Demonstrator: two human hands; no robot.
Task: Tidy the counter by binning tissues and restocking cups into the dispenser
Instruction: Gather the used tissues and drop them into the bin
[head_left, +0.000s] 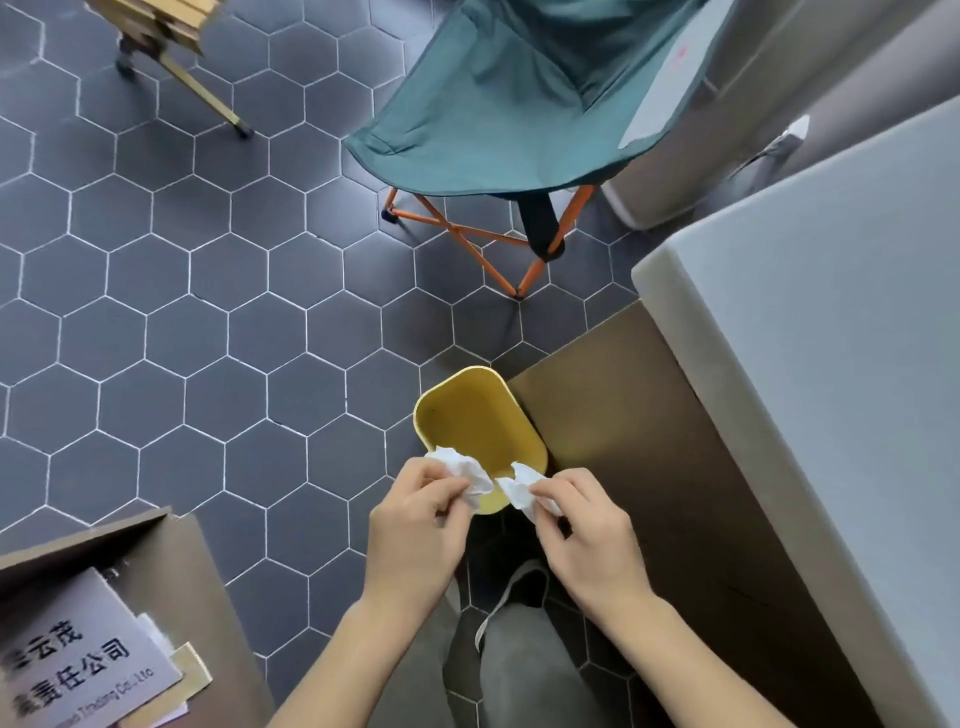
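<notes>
The left hand (415, 525) is pinching a crumpled white tissue (462, 470) between thumb and fingers, its grip clamped on the paper, holding it just over the near rim of the yellow bin (467, 415). The right hand (587, 535) is doing the same beside it, its grip closed tight around a second crumpled tissue (522, 491), which is hanging over the bin's near right corner. The two wads are sitting close together without clearly touching, both above the bin's open mouth.

The bin is standing on the dark hexagon-tiled floor (208, 338), pressed up against the brown side panel (649, 441) of the desk (831, 338), whose pale grey top is filling the right edge of the view. Beyond the bin, a teal folding chair (498, 104) on orange legs is standing on the tiles. At lower left, an open cardboard box (156, 561) is showing a grey printed sheet (78, 660) inside. The person's grey trouser leg (524, 670) and dark shoe (519, 582) are showing beneath the forearms, just short of the bin.
</notes>
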